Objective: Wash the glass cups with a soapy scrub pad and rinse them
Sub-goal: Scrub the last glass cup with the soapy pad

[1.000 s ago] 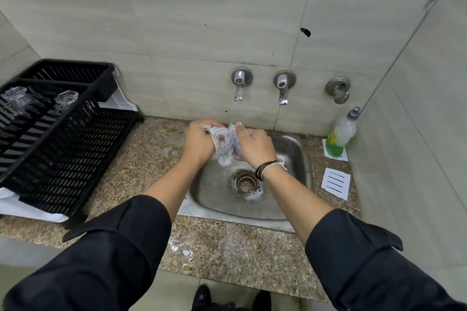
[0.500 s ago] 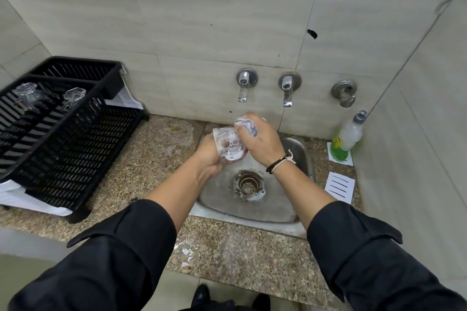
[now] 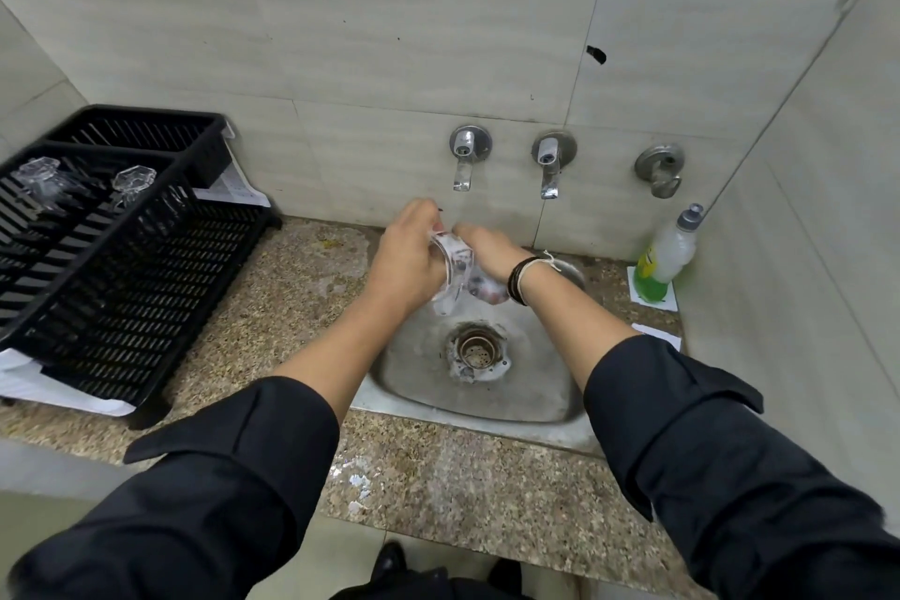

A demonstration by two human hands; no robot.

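Over the steel sink (image 3: 531,400) both my hands hold one clear glass cup (image 3: 455,270) below the left tap (image 3: 462,161). My left hand (image 3: 406,261) grips the cup's side. My right hand (image 3: 487,246) is on the cup's other side, its fingers curled against the glass. Something pinkish shows under the right wrist; whether it is the scrub pad is unclear. Water runs off the cup toward the drain (image 3: 476,348). Two other glass cups (image 3: 41,178) (image 3: 132,183) stand upside down in the black rack (image 3: 160,268).
The rack stands on the granite counter (image 3: 438,477) at the left, on white paper. A second tap (image 3: 550,163) and a wall hook (image 3: 660,168) are on the tiled wall. A dish-soap bottle (image 3: 669,256) stands right of the sink.
The cup has turned in my hands and moved back under the left tap. My left hand has gone from under the cup to its left side, my right hand to the far side.
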